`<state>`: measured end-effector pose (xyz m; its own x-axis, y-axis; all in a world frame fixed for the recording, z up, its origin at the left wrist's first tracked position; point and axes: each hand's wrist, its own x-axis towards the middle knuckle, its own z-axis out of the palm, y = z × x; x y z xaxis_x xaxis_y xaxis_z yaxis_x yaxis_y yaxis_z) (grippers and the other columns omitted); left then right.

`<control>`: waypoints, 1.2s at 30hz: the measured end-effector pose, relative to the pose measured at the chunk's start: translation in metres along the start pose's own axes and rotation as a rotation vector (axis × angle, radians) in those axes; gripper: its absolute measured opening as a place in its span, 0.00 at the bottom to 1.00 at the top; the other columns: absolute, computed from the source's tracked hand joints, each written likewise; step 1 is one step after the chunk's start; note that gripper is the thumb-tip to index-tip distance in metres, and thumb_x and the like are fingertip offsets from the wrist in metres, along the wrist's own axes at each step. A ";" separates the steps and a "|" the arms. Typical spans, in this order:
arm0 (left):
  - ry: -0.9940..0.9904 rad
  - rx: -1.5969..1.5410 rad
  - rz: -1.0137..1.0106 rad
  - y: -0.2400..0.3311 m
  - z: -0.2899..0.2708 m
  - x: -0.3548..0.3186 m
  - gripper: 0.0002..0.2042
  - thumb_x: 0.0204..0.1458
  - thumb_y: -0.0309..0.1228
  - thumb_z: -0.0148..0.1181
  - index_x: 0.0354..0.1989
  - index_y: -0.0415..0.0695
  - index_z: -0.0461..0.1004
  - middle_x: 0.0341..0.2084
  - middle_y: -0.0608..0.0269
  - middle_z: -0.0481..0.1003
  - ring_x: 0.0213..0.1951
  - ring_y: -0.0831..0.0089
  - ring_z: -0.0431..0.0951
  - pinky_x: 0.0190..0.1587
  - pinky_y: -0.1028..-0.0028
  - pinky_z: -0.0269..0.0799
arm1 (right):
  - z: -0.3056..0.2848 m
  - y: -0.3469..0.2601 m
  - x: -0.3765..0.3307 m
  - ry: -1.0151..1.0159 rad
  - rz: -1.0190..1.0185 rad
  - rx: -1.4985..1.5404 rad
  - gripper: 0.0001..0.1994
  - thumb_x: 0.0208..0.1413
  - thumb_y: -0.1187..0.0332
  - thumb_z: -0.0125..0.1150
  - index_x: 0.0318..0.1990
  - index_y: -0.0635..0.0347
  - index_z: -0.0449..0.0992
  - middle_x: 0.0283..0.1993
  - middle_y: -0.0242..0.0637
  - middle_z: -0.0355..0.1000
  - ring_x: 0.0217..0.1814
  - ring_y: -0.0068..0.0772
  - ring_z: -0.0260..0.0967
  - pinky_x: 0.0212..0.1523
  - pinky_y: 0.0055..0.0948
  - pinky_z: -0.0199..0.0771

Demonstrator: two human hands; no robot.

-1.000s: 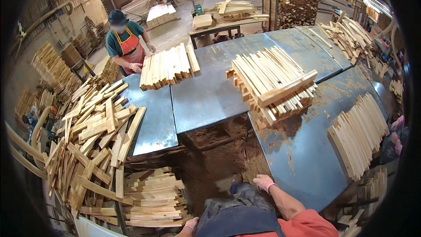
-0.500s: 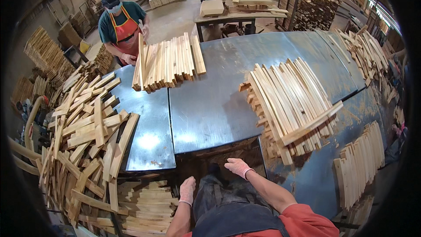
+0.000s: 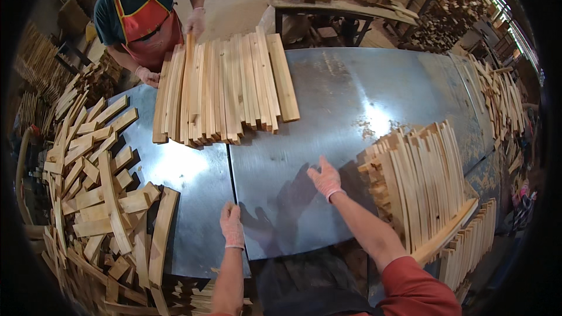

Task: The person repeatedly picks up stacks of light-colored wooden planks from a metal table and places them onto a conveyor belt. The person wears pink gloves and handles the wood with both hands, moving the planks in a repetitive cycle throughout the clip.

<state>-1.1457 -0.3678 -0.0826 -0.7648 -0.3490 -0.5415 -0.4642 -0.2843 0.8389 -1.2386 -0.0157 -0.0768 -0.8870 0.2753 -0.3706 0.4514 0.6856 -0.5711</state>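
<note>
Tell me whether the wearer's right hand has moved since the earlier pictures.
Yes, forward: the right hand was short of the near edge of the table's middle metal panel; now it is over that panel.

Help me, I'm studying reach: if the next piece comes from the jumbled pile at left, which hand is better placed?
Probably the left hand: it is nearer the jumbled pile, with tabletop between them. The right hand is farther across, nearer the wood stack at right.

- The gloved left hand [image 3: 232, 225] hung above the metal bench [image 3: 328, 99].
- The gloved right hand [image 3: 326, 179] was near the stacked wooden slats [image 3: 424, 178].
- A co-worker [image 3: 146, 23] stood behind another slat row [image 3: 225, 90].
</note>
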 end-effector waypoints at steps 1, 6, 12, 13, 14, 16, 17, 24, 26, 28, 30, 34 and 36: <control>0.029 -0.014 -0.034 0.016 0.003 0.018 0.13 0.64 0.33 0.63 0.51 0.37 0.80 0.36 0.69 0.76 0.38 0.80 0.72 0.44 0.75 0.69 | 0.001 -0.013 0.025 -0.006 0.012 -0.045 0.43 0.64 0.46 0.65 0.77 0.67 0.62 0.70 0.62 0.71 0.74 0.61 0.67 0.75 0.45 0.66; 0.163 0.159 0.143 0.043 -0.013 0.151 0.33 0.62 0.30 0.65 0.74 0.33 0.61 0.62 0.49 0.73 0.58 0.66 0.75 0.59 0.69 0.71 | 0.013 -0.045 0.138 0.041 0.046 0.046 0.41 0.68 0.44 0.58 0.78 0.64 0.60 0.74 0.62 0.67 0.77 0.62 0.63 0.76 0.46 0.62; 0.166 0.175 0.257 0.093 -0.001 0.251 0.46 0.59 0.27 0.69 0.81 0.32 0.47 0.77 0.40 0.57 0.75 0.54 0.61 0.74 0.65 0.61 | 0.036 -0.098 0.203 0.085 -0.015 0.150 0.39 0.72 0.47 0.55 0.79 0.66 0.57 0.75 0.60 0.66 0.78 0.57 0.64 0.77 0.40 0.62; 0.179 0.152 0.250 0.094 -0.005 0.258 0.45 0.58 0.26 0.70 0.81 0.32 0.49 0.77 0.41 0.59 0.74 0.55 0.63 0.73 0.65 0.62 | 0.042 -0.117 0.204 0.058 0.001 0.201 0.38 0.72 0.48 0.55 0.79 0.66 0.57 0.75 0.60 0.66 0.77 0.56 0.65 0.76 0.39 0.62; 0.179 0.124 0.247 0.094 -0.004 0.267 0.45 0.57 0.24 0.71 0.80 0.33 0.50 0.76 0.43 0.60 0.72 0.55 0.65 0.72 0.65 0.64 | 0.047 -0.129 0.209 0.064 0.056 0.280 0.38 0.72 0.49 0.56 0.79 0.66 0.57 0.74 0.59 0.67 0.76 0.54 0.66 0.75 0.37 0.63; 0.210 0.071 0.197 0.094 -0.005 0.278 0.44 0.56 0.22 0.72 0.79 0.33 0.53 0.74 0.45 0.63 0.69 0.55 0.68 0.70 0.65 0.66 | 0.056 -0.147 0.218 0.074 0.169 0.436 0.38 0.72 0.50 0.57 0.79 0.67 0.58 0.71 0.58 0.70 0.73 0.50 0.70 0.72 0.34 0.66; 0.220 0.043 0.154 0.096 0.000 0.282 0.43 0.56 0.22 0.72 0.79 0.33 0.53 0.73 0.46 0.64 0.68 0.56 0.69 0.69 0.65 0.67 | 0.062 -0.137 0.231 0.150 0.157 0.637 0.38 0.71 0.50 0.58 0.78 0.67 0.60 0.70 0.57 0.71 0.72 0.48 0.71 0.71 0.33 0.66; 0.037 0.460 0.104 0.132 -0.007 0.269 0.33 0.52 0.34 0.76 0.63 0.30 0.70 0.49 0.54 0.80 0.40 0.70 0.79 0.44 0.69 0.78 | 0.043 -0.146 0.251 0.121 -0.043 0.119 0.35 0.65 0.52 0.58 0.74 0.65 0.67 0.65 0.55 0.75 0.64 0.58 0.74 0.65 0.46 0.72; -0.056 0.576 0.111 0.156 -0.014 0.279 0.34 0.54 0.39 0.74 0.64 0.28 0.71 0.49 0.52 0.81 0.40 0.71 0.80 0.45 0.70 0.79 | 0.025 -0.179 0.254 -0.080 0.039 0.079 0.35 0.65 0.51 0.59 0.74 0.63 0.67 0.67 0.55 0.74 0.67 0.58 0.72 0.68 0.46 0.70; -0.043 0.629 0.171 0.192 0.014 0.284 0.43 0.54 0.47 0.73 0.71 0.28 0.65 0.56 0.41 0.79 0.53 0.57 0.81 0.58 0.63 0.76 | 0.012 -0.215 0.251 -0.233 0.065 0.065 0.39 0.65 0.48 0.59 0.77 0.63 0.63 0.72 0.57 0.71 0.75 0.56 0.67 0.75 0.43 0.64; -0.009 0.816 0.212 0.201 0.048 0.313 0.48 0.53 0.53 0.73 0.73 0.28 0.61 0.62 0.36 0.76 0.62 0.49 0.77 0.65 0.59 0.71 | 0.036 -0.205 0.259 -0.007 0.045 0.083 0.41 0.64 0.46 0.60 0.77 0.64 0.60 0.73 0.58 0.69 0.76 0.56 0.66 0.75 0.43 0.64; 0.140 0.829 0.227 0.211 0.078 0.328 0.54 0.48 0.54 0.77 0.74 0.27 0.58 0.67 0.34 0.71 0.68 0.46 0.73 0.70 0.59 0.68 | 0.050 -0.208 0.253 0.060 -0.001 0.165 0.44 0.64 0.47 0.63 0.79 0.66 0.55 0.74 0.60 0.67 0.77 0.57 0.65 0.75 0.43 0.64; 0.171 0.882 0.244 0.210 0.085 0.324 0.54 0.47 0.53 0.78 0.74 0.28 0.58 0.66 0.34 0.71 0.68 0.46 0.73 0.70 0.59 0.68 | 0.048 -0.205 0.256 0.060 -0.003 0.195 0.44 0.64 0.50 0.66 0.79 0.65 0.55 0.74 0.59 0.68 0.77 0.57 0.65 0.75 0.43 0.64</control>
<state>-1.5285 -0.4649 -0.0772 -0.8425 -0.4561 -0.2867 -0.5243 0.5715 0.6313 -1.5540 -0.1181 -0.0895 -0.8899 0.3169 -0.3281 0.4540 0.5445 -0.7052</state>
